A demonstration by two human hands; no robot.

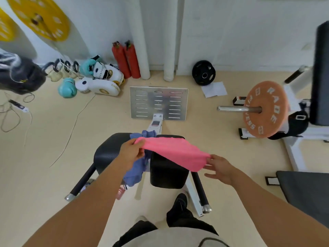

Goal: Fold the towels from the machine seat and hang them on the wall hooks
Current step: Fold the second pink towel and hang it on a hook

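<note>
- your left hand (132,151) is pinching one end of the pink towel (175,151), fingers curled round the edge, up over the left seat pad (109,151).
- your right hand (219,168) has the other end of the pink towel nipped between thumb and fingertip, the rest of the fingers spread loose below it.
- so the hands are apart and the towel is stretched between them, held in the air just above the right seat pad (166,173), sagging a bit toward the right.
- the blue towel (136,172) is bunched in the gap between the two black pads, part of it hanging down toward the floor, part poking up behind the pink one.
- readable stuff: the orange weight plate (265,108) on the bar to the right says "rade" on top and "fitness" round the lower rim, though the first letters are hard to make out.
- the white boxing pads (99,86) by the wall have gold lettering, too blurry to read properly.
- also over there: teal boxing gloves (67,88), two red fire extinguishers (126,59), a black weight plate (203,73) leaning on the wall, and a yellow plate (38,17) up top left.
- the metal footplate (158,103) of the machine sits straight ahead of the seat.
</note>
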